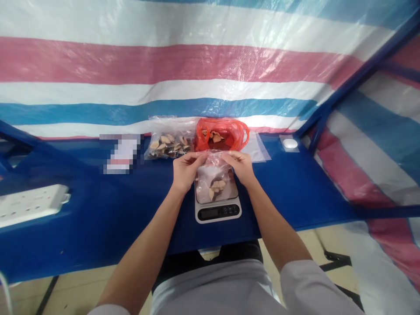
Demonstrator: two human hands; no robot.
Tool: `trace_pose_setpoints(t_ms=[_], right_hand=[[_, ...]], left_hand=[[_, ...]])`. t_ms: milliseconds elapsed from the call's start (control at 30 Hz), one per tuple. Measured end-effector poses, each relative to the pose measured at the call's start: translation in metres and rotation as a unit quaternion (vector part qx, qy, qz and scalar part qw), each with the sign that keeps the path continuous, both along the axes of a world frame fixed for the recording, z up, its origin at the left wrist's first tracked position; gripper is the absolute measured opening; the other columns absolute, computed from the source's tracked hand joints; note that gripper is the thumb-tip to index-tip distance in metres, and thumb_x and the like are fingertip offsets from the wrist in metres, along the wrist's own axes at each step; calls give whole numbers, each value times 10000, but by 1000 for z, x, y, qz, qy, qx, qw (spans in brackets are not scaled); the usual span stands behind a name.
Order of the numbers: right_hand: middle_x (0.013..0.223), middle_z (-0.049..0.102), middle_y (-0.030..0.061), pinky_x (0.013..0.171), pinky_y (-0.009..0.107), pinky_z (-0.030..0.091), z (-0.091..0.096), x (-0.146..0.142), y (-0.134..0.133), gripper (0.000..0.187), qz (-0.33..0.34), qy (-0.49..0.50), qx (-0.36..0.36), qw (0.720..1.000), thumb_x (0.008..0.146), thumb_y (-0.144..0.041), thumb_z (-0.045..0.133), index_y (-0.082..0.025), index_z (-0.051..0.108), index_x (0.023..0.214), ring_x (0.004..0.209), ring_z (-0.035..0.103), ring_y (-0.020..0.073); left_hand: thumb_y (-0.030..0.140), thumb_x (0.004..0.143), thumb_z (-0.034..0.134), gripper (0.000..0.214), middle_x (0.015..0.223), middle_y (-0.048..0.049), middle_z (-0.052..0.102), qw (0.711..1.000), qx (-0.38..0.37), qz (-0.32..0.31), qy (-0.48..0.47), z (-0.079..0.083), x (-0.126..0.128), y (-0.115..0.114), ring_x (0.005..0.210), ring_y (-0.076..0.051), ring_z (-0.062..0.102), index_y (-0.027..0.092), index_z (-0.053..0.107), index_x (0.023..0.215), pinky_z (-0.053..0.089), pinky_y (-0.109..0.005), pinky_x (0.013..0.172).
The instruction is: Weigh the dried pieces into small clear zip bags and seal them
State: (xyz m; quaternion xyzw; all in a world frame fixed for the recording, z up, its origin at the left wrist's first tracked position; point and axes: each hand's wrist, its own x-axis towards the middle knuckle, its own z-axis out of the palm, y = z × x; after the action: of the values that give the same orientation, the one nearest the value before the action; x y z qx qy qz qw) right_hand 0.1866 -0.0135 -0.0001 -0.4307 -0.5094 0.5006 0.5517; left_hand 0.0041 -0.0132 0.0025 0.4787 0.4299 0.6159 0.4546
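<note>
Left grip (187, 171) and right grip (239, 167) clamp a plastic bag (215, 183) on a scale (218, 213); blue table (98, 218), striped tarp (164, 65).

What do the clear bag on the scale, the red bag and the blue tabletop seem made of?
The clear bag looks like thin glossy plastic: see-through, with creases catching light. The red bag seems thin shiny plastic film, translucent and crumpled. The blue tabletop looks smooth and coated, with a soft sheen; painted metal or plastic, I cannot tell which.
</note>
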Motion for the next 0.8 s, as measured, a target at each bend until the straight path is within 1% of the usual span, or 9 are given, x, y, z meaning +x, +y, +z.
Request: trace_pose_setpoints(t_ms=[200,433,633,700,800], right_hand=[[716,754,22,585,322,587,0,3,0,309,-7,-14,-2,1000,720,-521,790,-221,792,794,627,707,191],[732,764,27,615,326,587,2,-2,-1,340,-17,-27,27,999,709,-546,790,-218,801,799,656,705,194],[754,762,26,615,302,576,3,-7,0,371,-7,-18,34,999,697,-555,795,-201,788,809,663,688,176],[774,764,25,618,296,569,3,-7,0,369,0,-26,36,999,703,-545,794,-202,790,839,658,682,169],[740,751,21,606,296,553,3,-7,-1,353,-3,-52,45,998,715,-537,785,-203,786,831,628,667,165]], left_hand=[[394,635,893,258,725,-31,762,1000,-7,-1,-6,1,-1,0,617,-122,630,179,799,741,511,-250,637],[412,650,878,266,688,-35,753,999,-17,-33,8,5,-1,-2,607,-139,637,172,795,727,523,-269,641],[453,671,860,296,710,-46,759,999,17,-24,41,5,-3,-1,636,-163,663,175,802,754,551,-296,665],[446,691,851,277,698,-42,754,998,30,-25,46,3,-4,-1,637,-158,662,179,800,746,554,-293,678],[446,680,859,284,708,-46,758,999,24,-24,40,2,-3,-2,634,-159,664,179,801,756,557,-293,675]])
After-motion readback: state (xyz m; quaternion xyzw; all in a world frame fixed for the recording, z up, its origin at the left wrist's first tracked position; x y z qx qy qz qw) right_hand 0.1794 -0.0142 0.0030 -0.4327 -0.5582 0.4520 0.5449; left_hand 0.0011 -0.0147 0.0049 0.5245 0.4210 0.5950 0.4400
